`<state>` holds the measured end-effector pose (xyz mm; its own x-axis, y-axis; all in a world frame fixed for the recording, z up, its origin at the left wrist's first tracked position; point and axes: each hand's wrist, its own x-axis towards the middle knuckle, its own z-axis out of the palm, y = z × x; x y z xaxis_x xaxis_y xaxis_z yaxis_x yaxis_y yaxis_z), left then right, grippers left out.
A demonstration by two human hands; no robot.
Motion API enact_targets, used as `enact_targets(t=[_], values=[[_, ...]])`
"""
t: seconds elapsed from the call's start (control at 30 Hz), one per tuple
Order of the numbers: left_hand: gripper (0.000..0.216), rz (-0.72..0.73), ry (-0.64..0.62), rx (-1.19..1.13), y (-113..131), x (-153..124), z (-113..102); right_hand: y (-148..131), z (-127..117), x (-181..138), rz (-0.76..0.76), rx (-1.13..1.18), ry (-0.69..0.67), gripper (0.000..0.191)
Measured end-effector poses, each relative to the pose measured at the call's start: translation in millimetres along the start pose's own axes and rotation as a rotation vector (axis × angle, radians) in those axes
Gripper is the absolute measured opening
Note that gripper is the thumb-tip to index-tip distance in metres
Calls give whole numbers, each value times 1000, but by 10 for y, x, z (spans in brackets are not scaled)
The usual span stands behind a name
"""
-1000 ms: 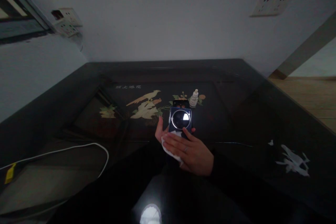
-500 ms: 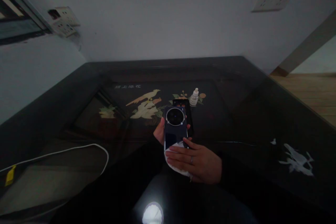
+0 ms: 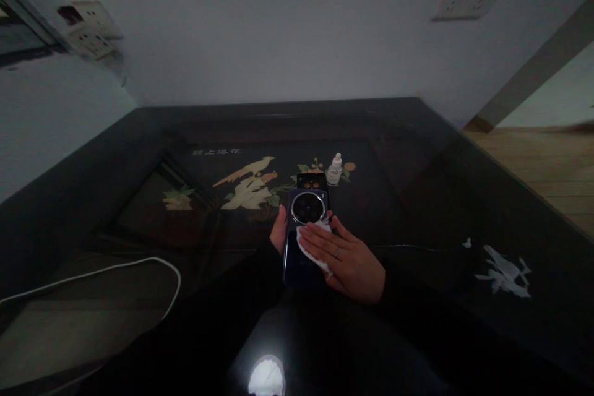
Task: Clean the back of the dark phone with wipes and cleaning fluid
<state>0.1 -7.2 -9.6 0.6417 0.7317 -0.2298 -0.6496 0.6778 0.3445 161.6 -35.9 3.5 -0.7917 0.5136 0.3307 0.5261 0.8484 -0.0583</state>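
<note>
A dark blue smartphone [image 3: 297, 266] with a big round camera ring faces me back side up, tilted above the table. My left hand [image 3: 279, 230] grips it by the edges from behind, most of the fingers hidden by the phone. My right hand [image 3: 348, 260], a ring on one finger, presses a white tissue [image 3: 307, 249] flat on the phone's back, just below the camera ring. Behind the phone lies a black phone case [image 3: 312, 180] with camera cut-outs, partly covered. Beside the case stands a small clear dropper bottle [image 3: 333, 172] with a white cap.
Crumpled white tissues [image 3: 505, 273] lie on the glossy black table [image 3: 399, 136] to the right, with a small scrap [image 3: 466, 242] near them. A white cable [image 3: 116, 266] curves across the left side. The wall [image 3: 278, 31] rises behind the table.
My right hand has slid the tissue up the phone's back, from its lower end to just under the camera ring. The left hand still holds the phone. The view has shifted slightly.
</note>
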Motion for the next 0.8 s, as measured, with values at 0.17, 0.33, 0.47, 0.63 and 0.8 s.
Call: enact_targets(t=[0.17,0.33,0.47,0.63,0.8], values=[[100,-92,-23,-69,-12,-14,25,-179,49,99,-13,26,8,54],[82,26,25,-34,25,16,-10,-205,7,23,-265,69,-65,51],[76,29,19,-4,53,13,-84,-58,-22,-52,-349,62,-38,47],[65,192,144,-5,44,31,-35,183,-35,-108,-11,-10,96,46],[61,200,180,8,68,5,141,53,-17,-78,-155,50,73,46]])
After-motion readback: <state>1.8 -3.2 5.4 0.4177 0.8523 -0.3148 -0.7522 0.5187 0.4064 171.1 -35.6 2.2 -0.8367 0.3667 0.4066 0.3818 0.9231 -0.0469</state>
